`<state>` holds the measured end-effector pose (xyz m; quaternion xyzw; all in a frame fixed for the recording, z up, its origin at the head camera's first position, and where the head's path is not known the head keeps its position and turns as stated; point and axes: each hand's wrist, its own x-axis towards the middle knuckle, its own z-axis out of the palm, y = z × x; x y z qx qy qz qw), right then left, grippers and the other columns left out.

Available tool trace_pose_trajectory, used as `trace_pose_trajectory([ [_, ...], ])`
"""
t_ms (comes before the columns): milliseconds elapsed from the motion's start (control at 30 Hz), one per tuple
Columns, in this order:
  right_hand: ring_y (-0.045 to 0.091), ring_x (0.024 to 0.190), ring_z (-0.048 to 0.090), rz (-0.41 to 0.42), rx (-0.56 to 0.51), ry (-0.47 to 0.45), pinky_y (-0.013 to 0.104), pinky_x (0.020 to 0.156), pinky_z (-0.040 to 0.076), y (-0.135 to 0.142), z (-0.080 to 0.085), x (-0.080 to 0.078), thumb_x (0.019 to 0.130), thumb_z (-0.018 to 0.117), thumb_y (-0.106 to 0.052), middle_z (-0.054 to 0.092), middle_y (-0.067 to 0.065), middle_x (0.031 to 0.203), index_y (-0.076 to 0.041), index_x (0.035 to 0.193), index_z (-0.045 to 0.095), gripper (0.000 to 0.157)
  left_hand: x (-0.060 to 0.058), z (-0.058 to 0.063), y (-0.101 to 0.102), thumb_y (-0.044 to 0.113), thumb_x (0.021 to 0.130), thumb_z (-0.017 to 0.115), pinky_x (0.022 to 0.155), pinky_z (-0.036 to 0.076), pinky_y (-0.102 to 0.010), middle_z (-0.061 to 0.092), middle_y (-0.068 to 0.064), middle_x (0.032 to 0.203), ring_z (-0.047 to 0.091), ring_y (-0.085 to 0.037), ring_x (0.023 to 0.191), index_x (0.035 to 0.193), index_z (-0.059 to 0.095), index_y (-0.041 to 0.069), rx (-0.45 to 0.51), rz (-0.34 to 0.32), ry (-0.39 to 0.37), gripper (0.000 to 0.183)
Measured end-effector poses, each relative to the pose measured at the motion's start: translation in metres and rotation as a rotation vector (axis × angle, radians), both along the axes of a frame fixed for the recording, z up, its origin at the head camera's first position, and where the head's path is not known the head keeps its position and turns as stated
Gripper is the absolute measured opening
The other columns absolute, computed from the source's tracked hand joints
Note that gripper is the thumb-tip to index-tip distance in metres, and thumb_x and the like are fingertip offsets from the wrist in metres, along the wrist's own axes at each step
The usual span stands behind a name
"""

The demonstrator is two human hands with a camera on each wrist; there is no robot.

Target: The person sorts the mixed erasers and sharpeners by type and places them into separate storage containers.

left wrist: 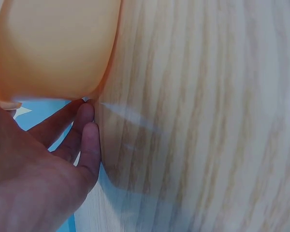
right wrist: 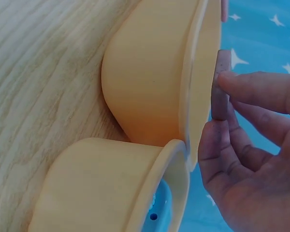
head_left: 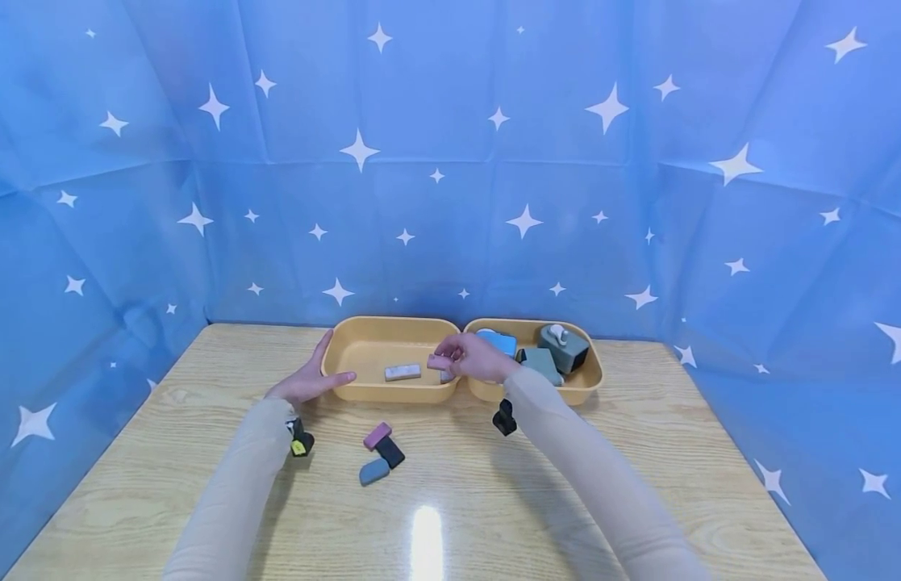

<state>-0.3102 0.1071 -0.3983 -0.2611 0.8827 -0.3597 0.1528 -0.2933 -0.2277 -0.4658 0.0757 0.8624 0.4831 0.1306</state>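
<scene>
A small pink rectangular block (head_left: 439,362) is pinched by the right grip (head_left: 477,357).
Below that grip, a yellow-orange rounded plastic tray (head_left: 364,349) is touched by the left grip (head_left: 312,381), thumb and fingers spread.

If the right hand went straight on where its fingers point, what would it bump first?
Probably the left hand, at the other end of the tray. The right hand looks raised above the rim, so it would likely clear the pale block, though height is hard to judge.
</scene>
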Motion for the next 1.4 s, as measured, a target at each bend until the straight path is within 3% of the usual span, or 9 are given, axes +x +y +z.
trace_pose_trajectory([
  [133, 0.022, 0.092, 0.055, -0.035, 0.000, -0.022, 0.035, 0.078, 0.050, -0.003, 0.000, -0.005, 0.086, 0.064, 0.004, 0.062, 0.005, 0.108, -0.005, 0.117, 0.065, 0.033, 0.001, 0.001, 0.001, 0.043, 0.086, 0.068, 0.108, 0.006, -0.066, -0.005, -0.028, 0.156, 0.006, -0.051, 0.140, 0.152, -0.019, 0.016, -0.003, 0.000, 0.002, 0.113],
  [367, 0.023, 0.091, 0.056, -0.027, 0.000, -0.014, 0.036, 0.078, 0.050, -0.006, 0.008, -0.010, 0.090, 0.064, -0.002, 0.062, 0.008, 0.108, -0.002, 0.118, 0.064, 0.028, 0.002, 0.000, -0.001, 0.051, 0.085, 0.067, 0.108, 0.010, -0.067, -0.002, -0.029, 0.156, 0.010, -0.053, 0.138, 0.152, -0.019, 0.016, -0.047, -0.002, 0.020, 0.115],
  [833, 0.022, 0.098, 0.059, -0.039, 0.039, -0.032, 0.037, 0.084, 0.051, -0.019, 0.005, -0.024, 0.090, 0.065, -0.004, 0.064, 0.008, 0.112, -0.004, 0.118, 0.065, 0.028, -0.001, -0.005, -0.003, 0.054, 0.082, 0.068, 0.108, 0.007, -0.066, -0.002, -0.027, 0.157, 0.008, -0.050, 0.139, 0.153, -0.017, 0.018, -0.008, -0.009, 0.030, 0.116],
  [1167, 0.023, 0.101, 0.059, -0.041, 0.090, -0.032, 0.037, 0.087, 0.050, -0.027, 0.003, -0.033, 0.089, 0.067, -0.005, 0.064, 0.008, 0.113, -0.004, 0.118, 0.066, 0.028, 0.000, 0.004, 0.001, 0.043, 0.085, 0.069, 0.108, 0.008, -0.066, -0.001, -0.028, 0.157, 0.009, -0.051, 0.139, 0.153, -0.016, 0.015, -0.011, -0.002, 0.011, 0.112],
  [1400, 0.024, 0.107, 0.055, -0.054, 0.089, -0.075, 0.041, 0.091, 0.048, -0.028, 0.001, -0.031, 0.088, 0.071, -0.015, 0.060, 0.010, 0.118, -0.004, 0.122, 0.063, 0.037, 0.000, 0.000, 0.001, 0.039, 0.087, 0.068, 0.109, 0.007, -0.066, -0.002, -0.025, 0.158, 0.008, -0.049, 0.140, 0.153, -0.015, 0.016, 0.000, 0.004, 0.012, 0.110],
])
